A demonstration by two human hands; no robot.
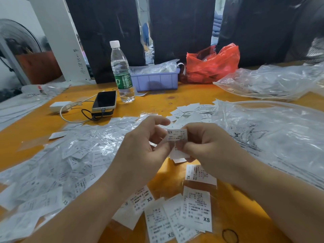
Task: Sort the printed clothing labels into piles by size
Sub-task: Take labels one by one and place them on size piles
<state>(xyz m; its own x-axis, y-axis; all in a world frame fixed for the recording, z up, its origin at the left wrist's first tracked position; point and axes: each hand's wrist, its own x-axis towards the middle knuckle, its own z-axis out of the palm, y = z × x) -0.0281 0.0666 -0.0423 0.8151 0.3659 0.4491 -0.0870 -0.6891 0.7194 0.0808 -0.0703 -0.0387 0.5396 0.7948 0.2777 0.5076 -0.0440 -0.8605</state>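
A small white clothing label [177, 135] is held above the middle of the orange table [154, 100], its long side running left to right and its "XS" print upside down at the left end. More labels hang beneath it in the same grip. The left hand [145, 142] pinches the bundle from the left, thumb underneath, forefinger arched above. The right hand [205, 142] curls its fingers around the right end. Near the table's front edge lies a pile of labels marked XS [196, 210], with one XL label [199, 174] just behind. A heap of labels in clear plastic [70, 155] spreads to the left. A water bottle [121, 72] and a phone [104, 99] stand farther back.
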